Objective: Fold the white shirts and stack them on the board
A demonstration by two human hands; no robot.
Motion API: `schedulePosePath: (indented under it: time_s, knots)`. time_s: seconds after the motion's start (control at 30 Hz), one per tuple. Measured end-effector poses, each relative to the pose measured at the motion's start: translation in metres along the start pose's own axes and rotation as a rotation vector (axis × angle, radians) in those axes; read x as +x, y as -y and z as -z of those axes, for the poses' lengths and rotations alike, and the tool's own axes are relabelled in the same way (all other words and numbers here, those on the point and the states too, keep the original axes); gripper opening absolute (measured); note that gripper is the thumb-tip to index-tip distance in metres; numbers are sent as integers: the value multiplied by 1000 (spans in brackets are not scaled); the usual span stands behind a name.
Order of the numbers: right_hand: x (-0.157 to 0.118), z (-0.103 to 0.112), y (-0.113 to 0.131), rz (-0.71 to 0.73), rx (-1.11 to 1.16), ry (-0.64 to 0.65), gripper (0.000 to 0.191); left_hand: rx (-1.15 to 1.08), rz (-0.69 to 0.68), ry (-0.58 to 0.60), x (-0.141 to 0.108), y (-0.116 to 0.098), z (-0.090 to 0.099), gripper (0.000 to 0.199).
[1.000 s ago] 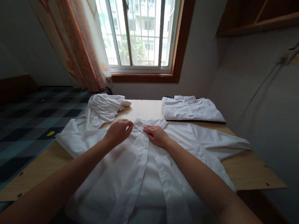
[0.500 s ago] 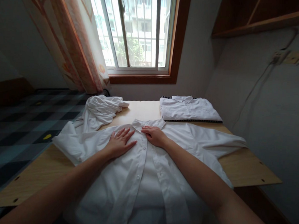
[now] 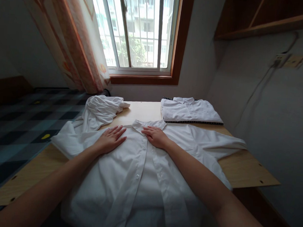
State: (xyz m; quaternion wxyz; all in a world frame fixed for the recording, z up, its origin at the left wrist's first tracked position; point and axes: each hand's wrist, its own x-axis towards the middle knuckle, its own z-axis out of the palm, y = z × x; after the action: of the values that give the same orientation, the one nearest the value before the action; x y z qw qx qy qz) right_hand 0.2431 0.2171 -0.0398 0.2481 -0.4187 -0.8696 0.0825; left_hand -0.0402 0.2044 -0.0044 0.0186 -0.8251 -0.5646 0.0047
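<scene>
Left hand (image 3: 110, 140) lies flat, fingers spread, on white shirt (image 3: 118, 170); right hand (image 3: 155, 137) rests palm-down, unclenched, at its collar (image 3: 138, 126). Shirt spreads over wooden board (image 3: 145, 111); crumpled garment (image 3: 99, 110) beyond left, folded shirt (image 3: 193, 111) beyond right.

Your left hand (image 3: 110, 139) lies palm down to the left of the collar (image 3: 138, 125), its fingers (image 3: 116, 131) fanned apart and pointing away from you, the thumb angled toward the collar. Your right hand (image 3: 156, 137) lies palm down over the collar's front, fingers close together, slightly bent and pointing left across it. Your left forearm (image 3: 55, 179), bare, slants up from the near left of the collar; your right forearm (image 3: 199, 172), also bare, slants in from its near right.
</scene>
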Motion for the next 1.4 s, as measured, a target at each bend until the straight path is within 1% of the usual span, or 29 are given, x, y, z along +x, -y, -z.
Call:
schedulePosePath:
  time_s: [0.13, 0.23, 0.43, 0.53, 0.6, 0.63, 0.7, 0.73, 0.77, 0.8, 0.83, 0.9, 0.93, 1.0, 1.07, 1.17, 1.27, 1.33, 1.4]
  knots:
    - [-3, 1, 1, -35, -28, 41, 41, 9, -34, -29, -3, 15, -4, 70]
    - [-3, 2, 1, -33, -45, 60, 42, 3, -42, -51, -6, 27, -5, 73]
    - [-2, -1, -1, -26, -21, 38, 40, -77, -74, -54, -11, 46, -2, 74]
    - [-1, -2, -3, -27, 56, 9, 38, -86, -93, -51, -11, 49, 1, 72]
    - [0, -2, -6, -49, 201, -47, 35, -48, -104, -76, -8, 42, 7, 67]
    - [1, -2, -8, -76, 309, -92, 34, -21, -109, -114, -7, 35, 11, 63]
    - [4, -2, -13, -169, 567, -209, 31, 15, -126, -229, -4, 14, 20, 54]
    - [6, -2, -16, -225, 696, -275, 31, 3, -155, -289, -3, 0, 23, 50]
    - [7, -2, -18, -279, 812, -337, 29, -38, -197, -324, -2, -15, 25, 48]
    - [9, -1, -21, -327, 914, -390, 28, -95, -250, -331, -3, -30, 26, 47]
    - [10, 0, -22, -369, 1001, -433, 26, -157, -311, -315, -4, -45, 24, 47]
    - [11, 4, -25, -437, 1135, -488, 22, -236, -413, -239, -8, -68, 16, 49]
    - [11, 5, -25, -461, 1178, -508, 21, -236, -450, -186, -10, -76, 10, 51]
    - [10, 9, -25, -491, 1208, -547, 22, -203, -467, -94, -15, -83, 0, 57]
    - [9, 12, -25, -507, 1164, -588, 23, -161, -456, -25, -19, -84, -6, 59]
    - [8, 15, -25, -536, 1055, -630, 25, -120, -444, 41, -23, -84, -5, 59]
    - [7, 16, -26, -561, 998, -627, 24, -116, -436, 59, -24, -86, 6, 61]
    - [8, 15, -27, -572, 977, -610, 23, -153, -455, 48, -18, -87, 18, 59]
    - [9, 13, -28, -576, 945, -590, 24, -217, -457, 21, -7, -87, 34, 51]
